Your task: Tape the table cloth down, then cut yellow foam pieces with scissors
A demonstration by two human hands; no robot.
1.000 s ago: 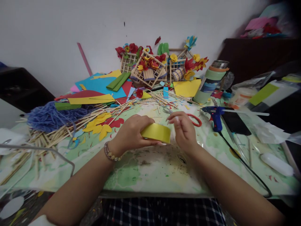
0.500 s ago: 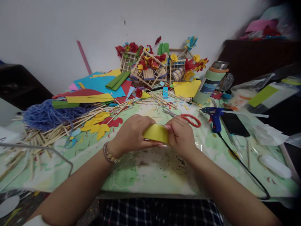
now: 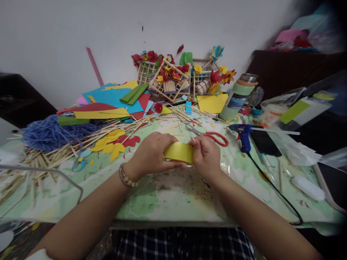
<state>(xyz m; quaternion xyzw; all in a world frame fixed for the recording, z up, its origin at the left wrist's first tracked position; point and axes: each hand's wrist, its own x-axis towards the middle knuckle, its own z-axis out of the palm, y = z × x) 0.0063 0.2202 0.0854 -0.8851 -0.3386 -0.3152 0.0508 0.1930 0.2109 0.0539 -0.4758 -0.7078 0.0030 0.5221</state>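
A roll of yellowish tape (image 3: 179, 153) is held above the front middle of the table, its broad outer face towards me. My left hand (image 3: 154, 151), with a beaded bracelet at the wrist, is wrapped round the roll's left side, thumb below and fingers over the top. At the roll's right edge my right hand (image 3: 206, 156) is closed, thumb and forefinger pinched at its upper corner. Whether a loose tape end lies in that pinch is too small to tell. Just behind the right hand lie red-handled scissors (image 3: 217, 138), blades pointing left.
A blue glue gun (image 3: 244, 137) with its black cord lies at right, near a phone (image 3: 267, 141) and a green bottle (image 3: 238, 96). Wooden sticks (image 3: 43, 162), blue yarn (image 3: 62, 131) and yellow paper petals (image 3: 110, 142) spread leftward. Stick frames with paper flowers (image 3: 169, 81) stand against the wall.
The right hand's thumb and forefinger have shifted slightly at the roll's edge, while the left hand keeps its hold. The whole view has turned a little to the right.
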